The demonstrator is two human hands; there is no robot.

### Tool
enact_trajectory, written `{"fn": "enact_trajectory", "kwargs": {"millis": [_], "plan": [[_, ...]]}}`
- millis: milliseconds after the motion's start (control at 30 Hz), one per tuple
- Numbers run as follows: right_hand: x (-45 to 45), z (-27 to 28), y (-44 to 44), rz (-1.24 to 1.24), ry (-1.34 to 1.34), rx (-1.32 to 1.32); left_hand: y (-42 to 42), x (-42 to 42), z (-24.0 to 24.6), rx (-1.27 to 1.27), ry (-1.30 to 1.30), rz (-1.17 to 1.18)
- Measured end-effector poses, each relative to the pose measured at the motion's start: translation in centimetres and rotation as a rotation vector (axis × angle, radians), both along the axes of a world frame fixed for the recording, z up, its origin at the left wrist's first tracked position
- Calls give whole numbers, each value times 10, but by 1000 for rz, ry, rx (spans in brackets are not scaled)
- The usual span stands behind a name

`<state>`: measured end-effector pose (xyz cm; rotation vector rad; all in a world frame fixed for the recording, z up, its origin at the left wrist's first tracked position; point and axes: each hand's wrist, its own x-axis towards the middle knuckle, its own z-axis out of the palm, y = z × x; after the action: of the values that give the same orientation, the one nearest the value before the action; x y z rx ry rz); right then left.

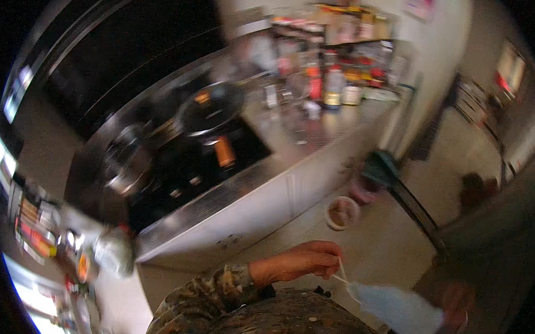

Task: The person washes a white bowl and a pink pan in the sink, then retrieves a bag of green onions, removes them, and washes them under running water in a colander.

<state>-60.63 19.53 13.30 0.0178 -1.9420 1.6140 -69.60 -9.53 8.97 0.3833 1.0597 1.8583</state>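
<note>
A pale blue face mask (395, 309) is stretched between my two hands in front of my body, low in the view. My left hand (306, 260) grips its white ear loops between thumb and fingers. At the mask's other end is my right hand (457, 305), blurred and dim, with its fingers closed about that side. Part of a white loop shows beside it. My patterned sleeve and shirt front lie below.
A covered pan (212, 108) sits on a black stove (196, 168), with a metal pot (129, 156) at its left. Bottles and jars (336, 87) crowd the counter's far end. A white bucket (342, 213) and a green dustpan-like thing (380, 169) with a long handle are on the floor.
</note>
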Motion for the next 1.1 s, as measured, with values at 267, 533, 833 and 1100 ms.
{"fn": "enact_trajectory", "kwargs": {"millis": [267, 533, 833, 1100], "plan": [[-25, 31, 165, 320, 192, -721, 135, -63, 11, -121, -170, 275], [-117, 60, 270, 347, -21, -670, 210, -136, -16, -136, -221, 337], [-276, 95, 354, 361, -259, -188, 333, -273, -37, -15, -225, 296], [-419, 146, 479, 502, -318, -255, 481, -422, -2, 69, -241, 208]]}}
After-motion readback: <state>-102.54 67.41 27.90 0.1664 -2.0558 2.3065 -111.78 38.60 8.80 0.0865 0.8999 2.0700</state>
